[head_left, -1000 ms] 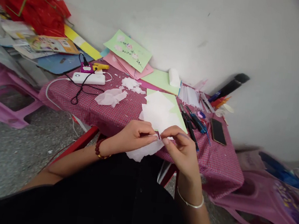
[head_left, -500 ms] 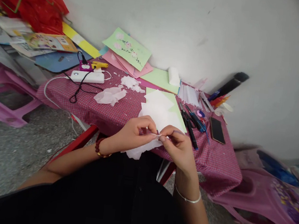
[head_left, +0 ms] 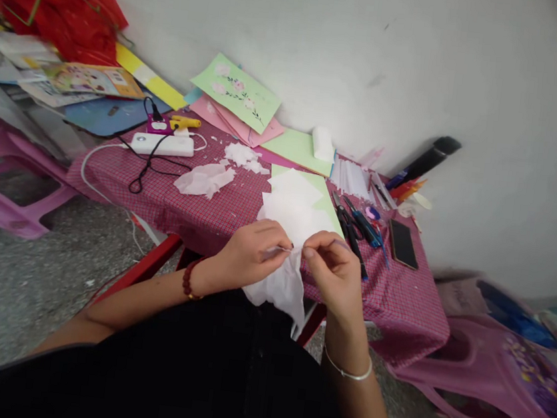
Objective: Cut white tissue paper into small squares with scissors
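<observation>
Red checked tablecloth (head_left: 198,203) — white wall (head_left: 328,40) behind, grey floor (head_left: 10,272).

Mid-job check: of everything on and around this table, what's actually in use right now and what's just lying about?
In use:
left hand and right hand, both pinching the white tissue sheet
stack of white tissue sheets just beyond the hands

Lying about:
scissors
phone
power strip
crumpled tissue
flower card
</observation>
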Available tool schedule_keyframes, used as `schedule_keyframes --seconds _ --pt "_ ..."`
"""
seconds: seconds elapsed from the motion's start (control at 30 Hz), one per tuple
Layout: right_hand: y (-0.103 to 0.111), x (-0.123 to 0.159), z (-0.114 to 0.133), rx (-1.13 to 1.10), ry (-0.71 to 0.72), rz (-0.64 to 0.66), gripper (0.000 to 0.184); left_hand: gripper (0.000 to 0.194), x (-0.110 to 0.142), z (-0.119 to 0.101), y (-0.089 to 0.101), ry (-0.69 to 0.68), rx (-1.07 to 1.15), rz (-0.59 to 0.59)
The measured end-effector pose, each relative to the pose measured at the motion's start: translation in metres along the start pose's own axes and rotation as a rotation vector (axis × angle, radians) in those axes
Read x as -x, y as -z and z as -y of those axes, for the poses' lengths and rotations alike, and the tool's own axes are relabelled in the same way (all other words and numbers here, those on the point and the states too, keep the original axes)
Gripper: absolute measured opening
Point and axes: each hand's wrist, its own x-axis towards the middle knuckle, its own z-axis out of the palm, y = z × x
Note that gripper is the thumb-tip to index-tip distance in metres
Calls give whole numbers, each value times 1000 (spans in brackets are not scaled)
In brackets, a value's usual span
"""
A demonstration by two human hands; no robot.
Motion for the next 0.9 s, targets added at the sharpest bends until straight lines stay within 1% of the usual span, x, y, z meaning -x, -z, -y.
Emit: schedule_keyframes --seconds 0.03,0.07,0.13,0.17,0.2,0.3,0.33,0.37,0.43,0.57,0.67,0.8,0.9 --pt "0 0 1 2 6 -38 9 7 0 1 0 -87 -111 -50" --pt "0 1 1 -3 4 -70 9 8 0 3 0 -147 -197 -92" --pt "1 2 1 -48 -26 -79 12 10 1 5 1 -199 -313 -152" --pt "2 3 1 -84 -56 -46 16 11 2 6 1 -213 -350 -168" --pt "2 3 0 -121 -99 21 19 12 2 7 2 -222 -379 -174" --pt "1 5 -4 -210 -215 263 28 11 4 9 3 -260 -421 -161" --pt "0 5 -6 -232 -231 304 32 11 5 9 4 -276 -421 -154" --pt "-3 5 -8 -254 -236 317 36 11 5 9 4 -294 -417 -145" --pt "-8 5 -11 -299 -249 270 39 12 5 10 5 -320 -405 -132" --pt "-15 6 -13 -369 -344 177 27 12 4 9 5 -332 -384 -122" --pt "-16 6 -13 -412 -347 145 24 12 3 8 4 -317 -363 -115" --pt "-10 5 -10 -435 -328 90 25 14 2 10 7 -222 -355 -117" --pt "-2 2 -9 -456 -316 23 26 15 0 17 17 -90 -293 -155"
